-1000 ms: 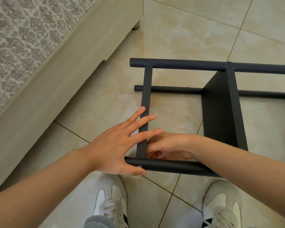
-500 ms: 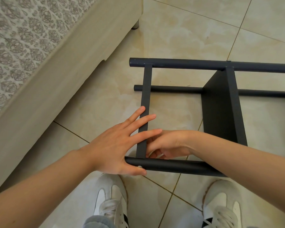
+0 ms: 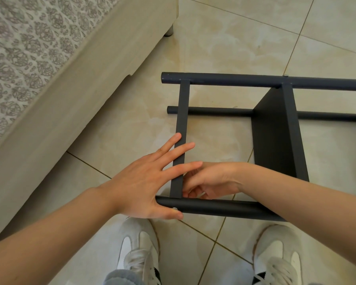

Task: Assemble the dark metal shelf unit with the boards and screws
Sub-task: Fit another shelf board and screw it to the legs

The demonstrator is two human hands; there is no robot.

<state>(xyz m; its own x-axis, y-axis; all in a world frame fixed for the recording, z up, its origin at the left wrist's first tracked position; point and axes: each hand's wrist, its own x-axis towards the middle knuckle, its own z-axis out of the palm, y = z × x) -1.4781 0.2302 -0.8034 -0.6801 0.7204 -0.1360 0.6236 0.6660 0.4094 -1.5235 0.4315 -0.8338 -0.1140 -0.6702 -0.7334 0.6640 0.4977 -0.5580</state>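
Observation:
The dark metal shelf unit lies on its side on the tiled floor. My left hand (image 3: pixel 144 186) lies flat with spread fingers across the narrow end board (image 3: pixel 183 112), its thumb on the near tube (image 3: pixel 224 208) beside a screw head (image 3: pixel 174 208). My right hand (image 3: pixel 212 179) reaches inside the frame. Its fingers curl against the inner side of that end board where it meets the near tube; anything small in them is hidden. A wider dark shelf board (image 3: pixel 275 136) stands between the tubes to the right.
A bed (image 3: pixel 49 89) with a patterned cover and a beige frame runs along the left, its leg (image 3: pixel 169 31) at the top. The far tubes (image 3: pixel 234 80) run rightwards out of view. My white shoes (image 3: pixel 140 254) (image 3: pixel 280 258) stand just below the frame.
My right hand's fingers have shifted slightly at the joint of board and tube. My left hand and the frame have stayed in place.

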